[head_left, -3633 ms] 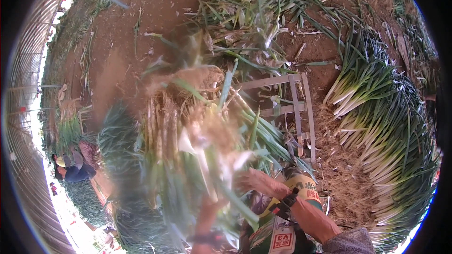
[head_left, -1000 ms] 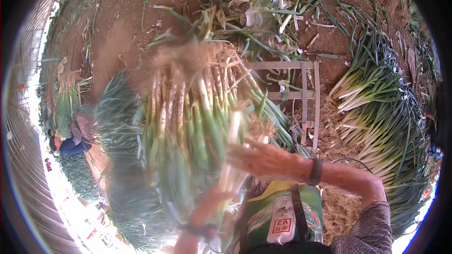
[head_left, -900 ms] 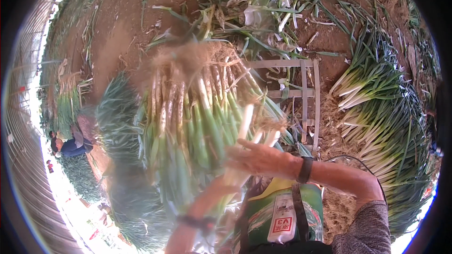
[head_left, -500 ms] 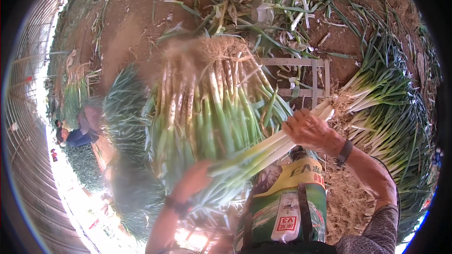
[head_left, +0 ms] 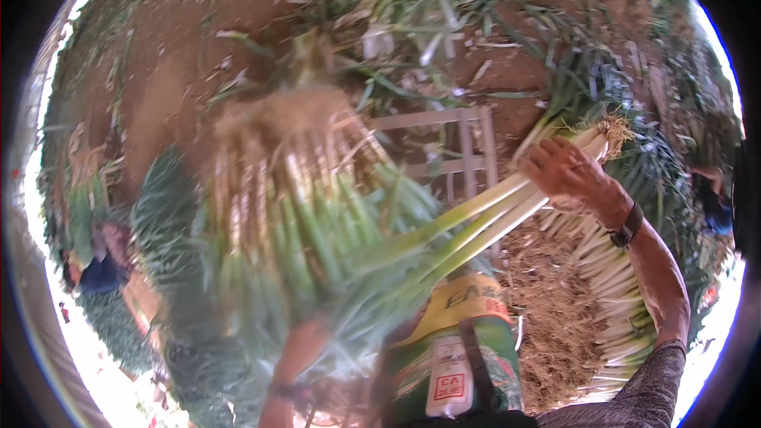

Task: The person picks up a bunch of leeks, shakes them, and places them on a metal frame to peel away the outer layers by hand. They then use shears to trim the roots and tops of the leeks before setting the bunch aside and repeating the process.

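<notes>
My right hand [head_left: 569, 174], a dark band on its wrist, is closed around a few long green onions [head_left: 476, 236] near their root end. Their white stalks slant from upper right to lower left, and the roots stick out past my fist. My left hand [head_left: 307, 341] is smeared by motion low among the green leaves; its fingers are hidden, so its grip does not show. In front stands a thick bunch of unpeeled green onions [head_left: 305, 198], brown roots upward, leaves toward me.
A slatted frame [head_left: 468, 143] lies behind the bunch. Cleaned green onions [head_left: 614, 277] line the right side beside loose brown root debris [head_left: 555, 317]. Leaf scraps [head_left: 412, 0] cover the far ground. A green-and-yellow sack [head_left: 460, 313] covers my lap. Other people are at far left and far right.
My right hand has carried the root end of the green onions up and to the right. The whole view has shifted, so the bunch and frame sit further left.
</notes>
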Tool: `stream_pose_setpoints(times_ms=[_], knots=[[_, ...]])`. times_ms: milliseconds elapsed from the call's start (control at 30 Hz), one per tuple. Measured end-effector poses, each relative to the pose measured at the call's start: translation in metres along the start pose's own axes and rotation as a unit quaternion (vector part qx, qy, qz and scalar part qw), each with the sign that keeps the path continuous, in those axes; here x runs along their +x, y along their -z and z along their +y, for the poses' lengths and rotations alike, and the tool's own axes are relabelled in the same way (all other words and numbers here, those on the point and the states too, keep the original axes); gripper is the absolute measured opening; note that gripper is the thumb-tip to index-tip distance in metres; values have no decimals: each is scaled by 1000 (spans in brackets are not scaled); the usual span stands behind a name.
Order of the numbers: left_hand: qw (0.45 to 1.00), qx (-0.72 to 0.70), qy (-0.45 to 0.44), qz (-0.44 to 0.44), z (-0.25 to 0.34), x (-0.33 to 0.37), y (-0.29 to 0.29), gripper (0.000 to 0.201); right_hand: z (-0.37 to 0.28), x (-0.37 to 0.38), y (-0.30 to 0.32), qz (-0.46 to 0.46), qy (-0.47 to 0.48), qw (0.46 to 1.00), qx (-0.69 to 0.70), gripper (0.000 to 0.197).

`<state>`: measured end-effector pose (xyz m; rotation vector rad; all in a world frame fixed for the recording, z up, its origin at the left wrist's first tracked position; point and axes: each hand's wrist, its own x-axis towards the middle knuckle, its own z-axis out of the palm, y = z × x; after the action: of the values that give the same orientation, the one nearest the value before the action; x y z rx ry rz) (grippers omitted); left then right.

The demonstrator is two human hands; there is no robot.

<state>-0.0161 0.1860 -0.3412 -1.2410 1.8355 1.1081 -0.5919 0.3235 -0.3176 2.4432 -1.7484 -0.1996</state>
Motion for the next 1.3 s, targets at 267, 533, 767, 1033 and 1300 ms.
stream_pose_setpoints(times_ms=[267,533,767,1033,1300], knots=[[997,64,-49,-11,-33,35,-54,40,86,-189,114,-124,-334,931,81,48],[986,107,40,-119,16,47,-63,45,50,-356,46,-77,-734,672,66,28],[990,-20,58,-128,63,32,-54,47,37,-383,-101,132,-872,432,190,25],[981,40,137,-129,102,34,-67,50,-81,-344,-241,-58,-853,448,261,48],[953,-89,235,-168,215,23,-52,53,-216,-214,-226,-49,-706,509,490,41]])
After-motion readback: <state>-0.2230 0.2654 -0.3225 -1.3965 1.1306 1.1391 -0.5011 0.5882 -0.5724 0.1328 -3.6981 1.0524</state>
